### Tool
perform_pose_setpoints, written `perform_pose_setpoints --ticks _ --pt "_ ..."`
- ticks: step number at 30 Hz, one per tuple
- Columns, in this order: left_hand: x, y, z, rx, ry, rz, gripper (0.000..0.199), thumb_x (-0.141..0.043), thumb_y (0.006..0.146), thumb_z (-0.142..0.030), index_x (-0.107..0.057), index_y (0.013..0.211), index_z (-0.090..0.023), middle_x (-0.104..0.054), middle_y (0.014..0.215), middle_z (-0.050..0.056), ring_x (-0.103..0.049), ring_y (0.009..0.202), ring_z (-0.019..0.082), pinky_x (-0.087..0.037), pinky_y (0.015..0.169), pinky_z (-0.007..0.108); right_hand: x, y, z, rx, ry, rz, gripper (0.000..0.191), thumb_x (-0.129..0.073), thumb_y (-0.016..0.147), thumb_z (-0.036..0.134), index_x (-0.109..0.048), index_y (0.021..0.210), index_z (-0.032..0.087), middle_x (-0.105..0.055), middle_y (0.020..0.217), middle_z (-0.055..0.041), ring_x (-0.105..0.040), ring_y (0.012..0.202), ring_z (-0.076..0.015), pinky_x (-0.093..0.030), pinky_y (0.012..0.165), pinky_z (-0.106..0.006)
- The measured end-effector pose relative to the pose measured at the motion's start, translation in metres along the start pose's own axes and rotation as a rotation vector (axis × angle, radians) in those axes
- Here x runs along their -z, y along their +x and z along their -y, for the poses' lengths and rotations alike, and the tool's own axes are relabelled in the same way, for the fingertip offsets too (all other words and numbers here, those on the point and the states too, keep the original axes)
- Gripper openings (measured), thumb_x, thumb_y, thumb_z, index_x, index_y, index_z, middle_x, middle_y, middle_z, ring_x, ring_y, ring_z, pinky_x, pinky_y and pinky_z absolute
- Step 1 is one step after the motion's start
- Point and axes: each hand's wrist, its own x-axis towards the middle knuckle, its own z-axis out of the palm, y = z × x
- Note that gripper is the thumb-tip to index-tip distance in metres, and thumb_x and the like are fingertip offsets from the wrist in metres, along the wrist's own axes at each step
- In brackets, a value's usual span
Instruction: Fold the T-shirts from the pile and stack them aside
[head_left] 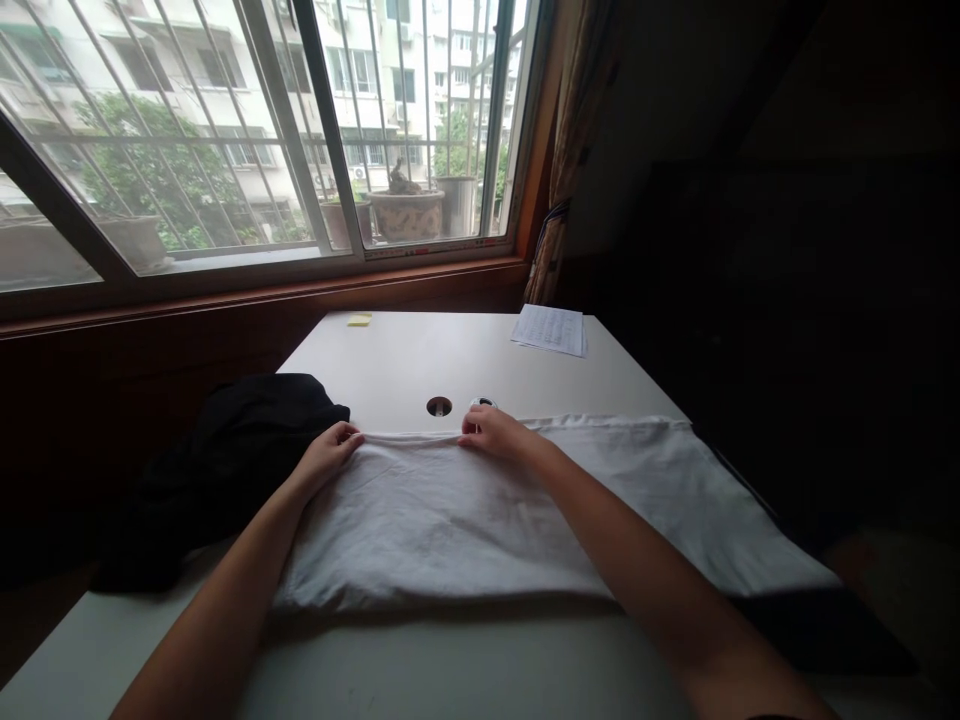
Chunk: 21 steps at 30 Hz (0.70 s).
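Observation:
A white cloth, perhaps a garment, lies spread across the table from left to right, with some wrinkles on it. At its far left corner, my left hand pinches the edge between closed fingers. Farther right along the same far edge, my right hand is closed on the cloth, its fingertips pressed together. Between the two hands the edge runs nearly straight. My right forearm passes over part of the cloth and hides it.
The white table has a round hole beyond the cloth. A small round item is partly behind my right hand. Black fabric is heaped at the left edge. Papers and a yellow sticky-note pad lie near the barred window.

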Motion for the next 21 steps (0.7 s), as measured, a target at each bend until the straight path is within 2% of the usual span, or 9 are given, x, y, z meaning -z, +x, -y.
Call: perform_pose_setpoints --ticks 4,8,13,16,19,21 --pt "0.0 0.006 0.003 -0.03 0.129 -0.006 0.036 -0.052 0.087 -0.057 -0.059 0.094 -0.022 -0.069 0.09 0.004 -0.065 0.085 0.025 -0.047 0.078 0.032 0.006 0.001 -0.001 -0.057 0.009 0.025 0.016 -0.068 0.092 0.037 -0.067 0.092 0.02 -0.068 0.089 -0.0026 -0.06 0.076 -0.0147 -0.043 0.065 -0.025" --pt "-0.001 0.012 -0.004 -0.021 0.373 0.023 0.027 -0.042 0.095 -0.046 -0.053 0.1 -0.022 -0.071 0.098 0.009 -0.068 0.091 0.026 -0.048 0.082 0.033 0.001 0.003 0.003 -0.11 -0.025 0.013 0.015 -0.065 0.094 0.037 -0.065 0.097 0.022 -0.068 0.084 -0.0012 -0.06 0.073 -0.0155 -0.041 0.063 -0.025" --pt "-0.007 0.012 -0.017 0.003 0.53 0.061 0.023 -0.044 0.097 -0.041 -0.055 0.103 -0.021 -0.071 0.097 0.014 -0.068 0.088 0.03 -0.047 0.078 0.037 -0.006 -0.002 0.003 -0.133 -0.107 -0.041 0.022 -0.068 0.091 0.037 -0.064 0.109 0.025 -0.068 0.107 -0.0034 -0.062 0.086 -0.0175 -0.042 0.072 -0.027" --pt "-0.009 0.007 -0.028 0.007 0.637 0.053 0.026 -0.042 0.098 -0.039 -0.058 0.106 -0.02 -0.068 0.104 0.016 -0.066 0.087 0.031 -0.046 0.077 0.041 0.002 -0.015 -0.011 -0.181 -0.156 -0.068 0.034 -0.07 0.089 0.042 -0.061 0.117 0.027 -0.068 0.114 -0.0042 -0.064 0.09 -0.0192 -0.043 0.076 -0.029" --pt "-0.012 0.002 -0.042 -0.03 0.792 0.01 0.028 -0.042 0.098 -0.033 -0.06 0.114 -0.02 -0.062 0.117 0.02 -0.06 0.099 0.035 -0.047 0.077 0.044 0.022 -0.037 -0.036 -0.252 -0.208 -0.063 0.04 -0.073 0.085 0.046 -0.061 0.119 0.028 -0.072 0.107 -0.004 -0.066 0.09 -0.022 -0.044 0.075 -0.03" --pt "-0.018 0.0 -0.054 -0.104 0.9 -0.007 0.029 -0.044 0.096 -0.027 -0.062 0.117 -0.02 -0.058 0.122 0.021 -0.055 0.108 0.038 -0.046 0.078 0.045 0.04 -0.056 -0.054 -0.308 -0.248 -0.051 0.038 -0.075 0.083 0.046 -0.064 0.114 0.028 -0.074 0.099 -0.0043 -0.067 0.088 -0.0238 -0.044 0.075 -0.031"
